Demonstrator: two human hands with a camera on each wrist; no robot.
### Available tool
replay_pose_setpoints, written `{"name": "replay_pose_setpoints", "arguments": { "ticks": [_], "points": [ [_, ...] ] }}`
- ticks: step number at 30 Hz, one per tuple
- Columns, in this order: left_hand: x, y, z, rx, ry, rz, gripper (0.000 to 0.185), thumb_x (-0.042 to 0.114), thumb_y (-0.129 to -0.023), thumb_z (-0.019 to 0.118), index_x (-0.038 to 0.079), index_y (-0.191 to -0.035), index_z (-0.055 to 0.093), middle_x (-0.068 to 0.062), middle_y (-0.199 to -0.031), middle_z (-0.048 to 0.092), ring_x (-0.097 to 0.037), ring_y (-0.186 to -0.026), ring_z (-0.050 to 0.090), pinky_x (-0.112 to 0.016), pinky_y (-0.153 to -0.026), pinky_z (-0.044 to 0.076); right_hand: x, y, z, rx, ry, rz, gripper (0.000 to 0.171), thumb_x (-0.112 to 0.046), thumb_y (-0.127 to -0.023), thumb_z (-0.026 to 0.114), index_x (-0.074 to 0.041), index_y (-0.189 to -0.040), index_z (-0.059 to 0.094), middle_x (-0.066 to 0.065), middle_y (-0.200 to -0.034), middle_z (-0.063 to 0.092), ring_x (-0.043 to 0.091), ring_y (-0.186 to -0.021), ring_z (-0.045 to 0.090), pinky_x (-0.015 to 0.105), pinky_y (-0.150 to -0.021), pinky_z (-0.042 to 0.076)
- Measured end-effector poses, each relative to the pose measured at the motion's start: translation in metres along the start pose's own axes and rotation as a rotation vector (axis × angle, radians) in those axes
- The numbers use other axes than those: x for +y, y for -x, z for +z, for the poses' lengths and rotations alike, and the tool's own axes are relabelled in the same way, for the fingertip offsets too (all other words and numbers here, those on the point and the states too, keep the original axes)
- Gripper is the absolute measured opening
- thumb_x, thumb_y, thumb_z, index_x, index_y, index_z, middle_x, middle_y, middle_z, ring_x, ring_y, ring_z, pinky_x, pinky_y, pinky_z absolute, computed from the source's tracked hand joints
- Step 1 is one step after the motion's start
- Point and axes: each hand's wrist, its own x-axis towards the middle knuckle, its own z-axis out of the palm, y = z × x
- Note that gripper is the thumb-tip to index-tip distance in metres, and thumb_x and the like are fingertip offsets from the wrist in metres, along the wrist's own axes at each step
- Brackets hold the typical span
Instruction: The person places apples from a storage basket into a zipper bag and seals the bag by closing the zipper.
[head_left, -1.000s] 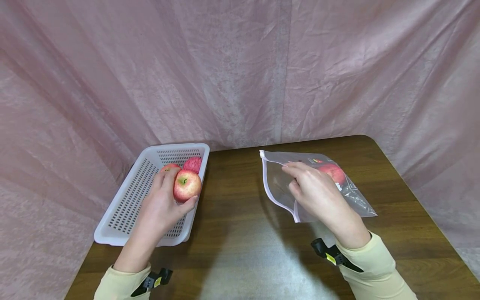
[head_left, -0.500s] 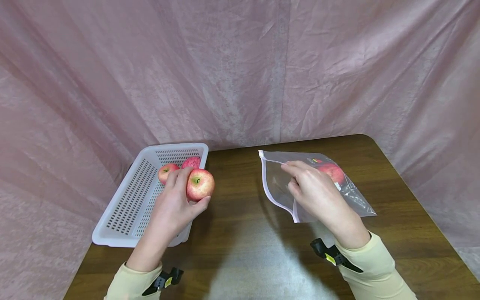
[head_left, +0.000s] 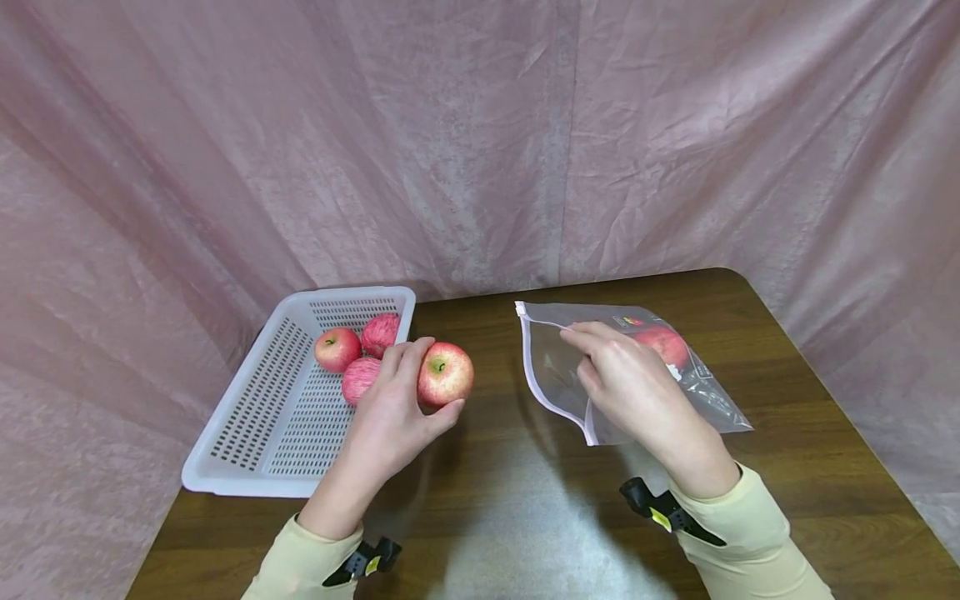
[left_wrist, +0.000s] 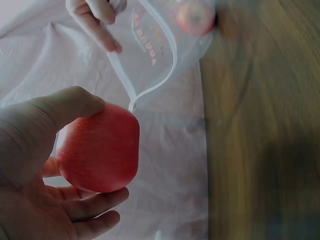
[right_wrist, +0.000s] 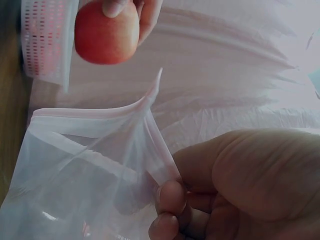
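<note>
My left hand point(head_left: 397, 408) grips a red apple point(head_left: 445, 375) above the brown table point(head_left: 487, 492), between the white basket point(head_left: 247, 442) and a clear zip bag point(head_left: 705, 392). The same apple point(left_wrist: 99, 152) fills the left wrist view and shows at the top of the right wrist view as the apple point(right_wrist: 106, 34). My right hand point(head_left: 622, 379) pinches the bag's upper edge and holds its mouth point(head_left: 536, 375) lifted, facing left. One apple point(head_left: 666, 343) lies inside the bag. Three more apples point(head_left: 337, 348) sit in the basket.
Pink cloth point(head_left: 480, 142) hangs behind and around the table. The basket lies at the table's left edge, partly over it. The table's right edge point(head_left: 862, 433) runs close past the bag.
My left hand has carried the apple out of the basket and rightward toward the bag's mouth. My right hand and the bag have stayed in place.
</note>
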Motion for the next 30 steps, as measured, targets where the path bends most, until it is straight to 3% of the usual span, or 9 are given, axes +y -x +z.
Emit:
{"name": "replay_pose_setpoints", "arguments": {
  "ticks": [9, 16, 30],
  "points": [
    [0.019, -0.007, 0.020, -0.029, 0.050, 0.018, 0.090, 0.036, -0.083, 0.095, 0.010, -0.158, 0.053, -0.014, -0.145, 0.060, -0.033, -0.123, 0.067, -0.055, -0.097, 0.060, -0.001, 0.000, -0.001, 0.024, 0.000, 0.007, 0.046, 0.004, -0.094, 0.058, -0.001, -0.135, 0.076, 0.016, -0.138, 0.073, 0.036, -0.126, 0.072, 0.055, -0.083, 0.060],
    [0.031, -0.012, 0.032, -0.053, 0.084, 0.024, 0.098, 0.036, -0.081, 0.098, 0.013, -0.161, 0.047, -0.012, -0.143, 0.062, -0.032, -0.115, 0.070, -0.054, -0.091, 0.062, -0.001, 0.000, -0.001, 0.022, -0.003, 0.008, 0.045, 0.004, -0.093, 0.059, 0.000, -0.135, 0.076, 0.015, -0.138, 0.074, 0.035, -0.125, 0.072, 0.054, -0.081, 0.060],
    [0.052, -0.021, 0.061, -0.080, 0.143, 0.074, 0.078, 0.035, -0.080, 0.100, 0.011, -0.141, 0.058, -0.003, -0.126, 0.069, -0.023, -0.108, 0.070, -0.046, -0.090, 0.060, -0.002, 0.000, -0.003, 0.008, -0.011, 0.008, 0.045, 0.005, -0.093, 0.062, -0.001, -0.135, 0.076, 0.013, -0.137, 0.074, 0.033, -0.121, 0.073, 0.051, -0.078, 0.060]
  ]
}}
